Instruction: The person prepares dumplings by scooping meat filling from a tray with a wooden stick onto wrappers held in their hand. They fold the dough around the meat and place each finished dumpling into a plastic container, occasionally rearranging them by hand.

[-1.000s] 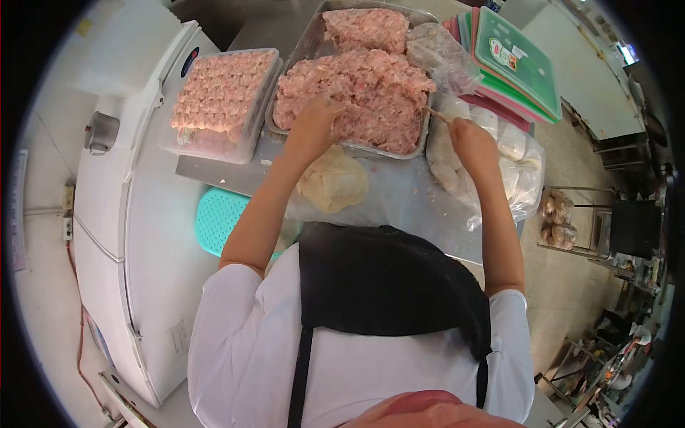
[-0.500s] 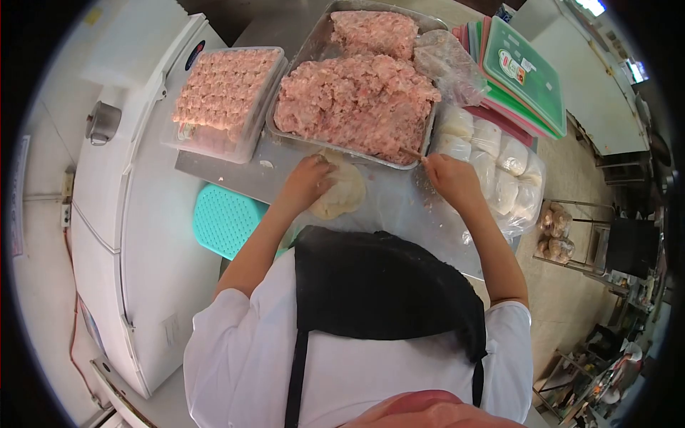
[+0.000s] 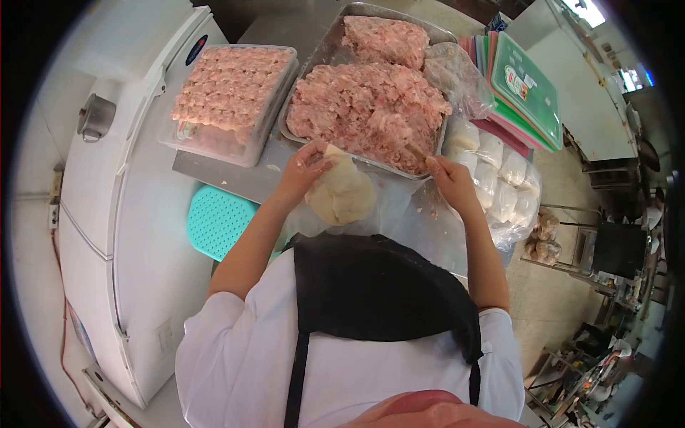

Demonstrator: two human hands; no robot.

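My left hand [image 3: 302, 171] is closed at the upper left edge of a pile of pale round dough wrappers [image 3: 347, 198], with a wrapper's edge between its fingers. The pile lies on clear plastic at the table's near side. My right hand [image 3: 452, 182] grips a thin flat spatula [image 3: 414, 151], whose tip points into the ground meat [image 3: 371, 103] at the near right corner of a metal tray [image 3: 385, 165]. To the left, a clear plastic box [image 3: 250, 153] bears rows of formed meat dumplings [image 3: 228, 85].
Bagged white dough wrappers [image 3: 503, 171] lie on the right, below stacked coloured lids [image 3: 524, 89]. A plastic bag [image 3: 457, 78] overlaps the tray's right rim. A turquoise perforated stool [image 3: 221, 222] stands below the table's left edge, beside a white fridge [image 3: 153, 235].
My left hand has shifted a little up and left across the pile, exposing more of it, and a wrapper's edge now shows by the fingers. My right hand keeps the spatula at the tray corner.
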